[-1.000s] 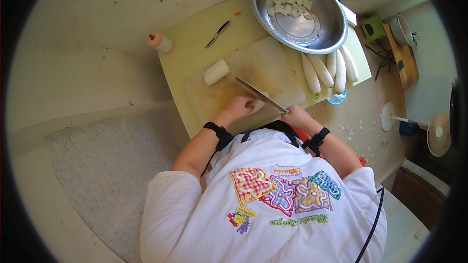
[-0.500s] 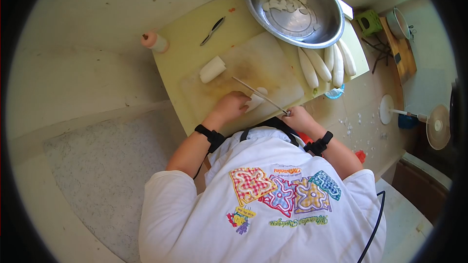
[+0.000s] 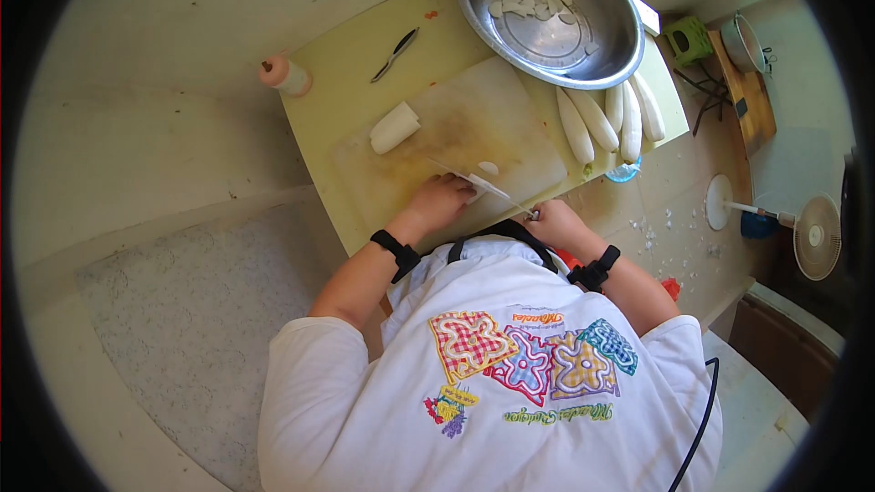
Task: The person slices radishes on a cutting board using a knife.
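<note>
My right hand (image 3: 556, 221) is closed around the handle of a kitchen knife (image 3: 492, 188), whose blade reaches left over the cutting board (image 3: 529, 118). Fingers bent, my left hand (image 3: 439, 200) presses on a white radish piece (image 3: 476, 196) beside the blade; hand and knife partly hide it. Just beyond the blade lies a thin radish slice (image 3: 489, 168). A thicker cut radish chunk (image 3: 395, 128) rests farther up on the board.
A large metal basin (image 3: 474, 23) with several white slices stands at the table's far side. Several whole peeled radishes (image 3: 597, 120) lie right of the board. A peeler-like tool (image 3: 395, 55) and a pink-capped bottle (image 3: 286, 76) are at left. A fan (image 3: 818, 237) stands beyond the table.
The knife blade has turned so that its flat side shows more, close to my left fingers. A slice now lies separate beyond the blade. Both hands have shifted only slightly.
</note>
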Demonstrator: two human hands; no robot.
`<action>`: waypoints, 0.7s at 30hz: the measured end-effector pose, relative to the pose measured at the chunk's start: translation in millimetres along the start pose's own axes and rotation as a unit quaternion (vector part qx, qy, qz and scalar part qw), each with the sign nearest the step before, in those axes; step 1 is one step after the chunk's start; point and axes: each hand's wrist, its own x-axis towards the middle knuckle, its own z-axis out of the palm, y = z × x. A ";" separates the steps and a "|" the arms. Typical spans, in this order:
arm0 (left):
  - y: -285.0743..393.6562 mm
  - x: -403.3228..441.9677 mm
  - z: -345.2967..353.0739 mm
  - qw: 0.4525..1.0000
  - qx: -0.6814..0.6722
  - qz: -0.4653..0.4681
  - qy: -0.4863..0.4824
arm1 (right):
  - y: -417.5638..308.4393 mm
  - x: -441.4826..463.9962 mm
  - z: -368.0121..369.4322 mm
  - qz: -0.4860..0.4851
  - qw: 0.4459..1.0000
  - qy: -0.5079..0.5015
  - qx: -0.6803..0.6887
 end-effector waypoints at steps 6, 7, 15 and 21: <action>1.0 -0.9 -2.4 1.000 0.000 -0.008 -0.008 | -12.3 -3.2 -6.2 0.051 0.998 -0.021 -0.043; 2.0 -0.7 -3.5 1.000 -0.001 -0.006 -0.007 | -14.8 -3.9 -7.0 0.051 0.997 -0.020 -0.051; -1.9 2.6 1.9 1.000 0.014 0.000 0.001 | -27.5 -7.5 -11.9 0.068 0.995 -0.020 -0.070; -2.5 6.7 6.0 0.999 0.020 0.011 0.031 | -42.0 -9.4 -21.2 0.093 0.989 -0.041 -0.111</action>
